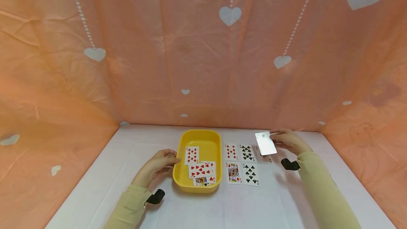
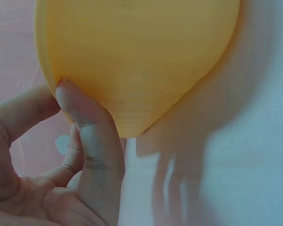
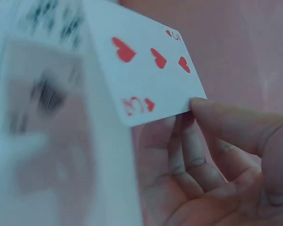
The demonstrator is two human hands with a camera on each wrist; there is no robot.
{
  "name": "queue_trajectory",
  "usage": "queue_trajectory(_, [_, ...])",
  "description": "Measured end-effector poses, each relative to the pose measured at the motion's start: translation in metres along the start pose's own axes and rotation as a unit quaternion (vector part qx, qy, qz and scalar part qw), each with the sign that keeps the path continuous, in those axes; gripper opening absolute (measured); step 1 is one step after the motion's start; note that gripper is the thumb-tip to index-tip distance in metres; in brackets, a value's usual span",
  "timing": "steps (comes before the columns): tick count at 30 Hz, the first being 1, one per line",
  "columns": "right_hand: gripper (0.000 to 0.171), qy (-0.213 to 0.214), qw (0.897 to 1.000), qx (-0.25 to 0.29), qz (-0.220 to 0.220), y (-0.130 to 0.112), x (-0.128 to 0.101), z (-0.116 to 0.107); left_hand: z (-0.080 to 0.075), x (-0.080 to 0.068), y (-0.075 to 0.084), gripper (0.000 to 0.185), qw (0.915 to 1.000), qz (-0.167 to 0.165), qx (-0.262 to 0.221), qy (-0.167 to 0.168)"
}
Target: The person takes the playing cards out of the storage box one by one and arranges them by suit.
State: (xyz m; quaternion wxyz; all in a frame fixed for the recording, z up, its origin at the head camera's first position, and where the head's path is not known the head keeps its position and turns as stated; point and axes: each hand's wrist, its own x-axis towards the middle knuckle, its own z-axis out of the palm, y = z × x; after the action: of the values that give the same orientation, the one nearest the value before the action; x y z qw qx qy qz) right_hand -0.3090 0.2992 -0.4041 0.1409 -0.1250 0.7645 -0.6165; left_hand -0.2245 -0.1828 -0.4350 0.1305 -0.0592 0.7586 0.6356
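Left hand [image 1: 159,165] grasps the near-left wall of the yellow tray [image 1: 210,139] with thumb and fingers, apparently to steady it; the tray is smooth moulded plastic, rectangular with rounded corners, holding several overlapping face-up cards [image 1: 201,170]. Right hand [image 1: 289,141] pinches a three of hearts [image 1: 265,143] by its edge, lifted and tilted above the table [image 1: 222,207], at 3 o'clock from the tray. Between them lies a neat grid of face-up cards [image 1: 241,162], thin and glossy, on matte white cloth
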Motion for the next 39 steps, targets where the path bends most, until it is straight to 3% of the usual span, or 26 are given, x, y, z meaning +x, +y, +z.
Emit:
queue_trajectory(1, [0.029,0.010,1.000,0.001,0.016,0.004,-0.004,-0.008,0.000,-0.001,0.001,0.034,1.0000,0.000,0.000,-0.001])
queue_trajectory(2, [0.027,0.045,0.996,0.033,0.069,0.005,-0.004,-0.013,0.001,0.000,0.001,0.033,1.0000,0.000,0.001,0.000])
queue_trajectory(5, [0.039,0.071,0.993,0.001,0.097,0.016,-0.013,-0.027,0.002,0.000,0.002,0.032,1.0000,-0.001,0.001,0.003])
queue_trajectory(10, [0.041,0.108,0.985,-0.028,0.132,0.030,-0.019,-0.037,0.001,0.000,0.000,0.032,1.0000,-0.006,-0.002,0.006])
queue_trajectory(19, [0.031,0.171,0.971,-0.050,0.161,0.044,-0.013,-0.034,0.000,0.000,0.000,0.029,0.9999,-0.003,-0.011,-0.003])
queue_trajectory(27, [0.029,0.198,0.957,-0.088,0.194,0.043,-0.011,-0.032,-0.001,0.000,0.000,0.029,0.9996,0.008,-0.021,-0.016])
queue_trajectory(35, [0.027,0.217,0.951,-0.122,0.184,0.042,-0.014,-0.031,-0.001,0.001,0.000,0.029,0.9996,0.005,-0.023,-0.015])
queue_trajectory(39, [0.034,0.220,0.948,-0.160,0.162,0.028,-0.013,-0.026,-0.001,0.001,0.000,0.032,0.9997,0.003,-0.019,-0.013])
